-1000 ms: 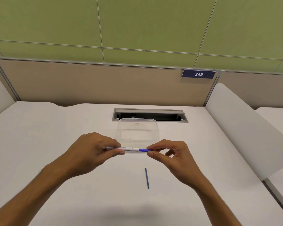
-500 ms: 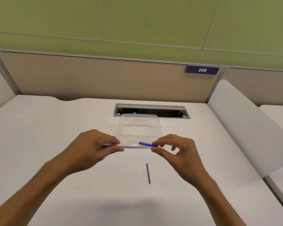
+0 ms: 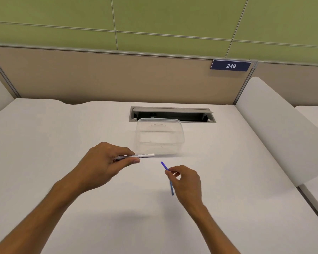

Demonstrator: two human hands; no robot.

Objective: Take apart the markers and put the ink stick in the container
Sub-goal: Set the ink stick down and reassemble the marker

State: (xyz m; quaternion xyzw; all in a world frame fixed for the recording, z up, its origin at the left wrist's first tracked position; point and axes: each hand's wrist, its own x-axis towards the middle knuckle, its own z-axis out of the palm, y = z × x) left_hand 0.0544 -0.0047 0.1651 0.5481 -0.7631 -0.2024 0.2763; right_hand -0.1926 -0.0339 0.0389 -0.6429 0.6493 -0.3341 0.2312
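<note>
A blue sign point(image 3: 230, 65) on the partition point(image 3: 117, 77) reads "249". The marker barrel point(image 3: 143, 156) carries black print, only "BOARD" legible.

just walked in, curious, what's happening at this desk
A person is taking a marker apart. The left hand grips the white marker barrel; the right hand pinches a blue ink stick already pulled out. Another blue stick lies on the desk. The clear container looks empty.
</note>
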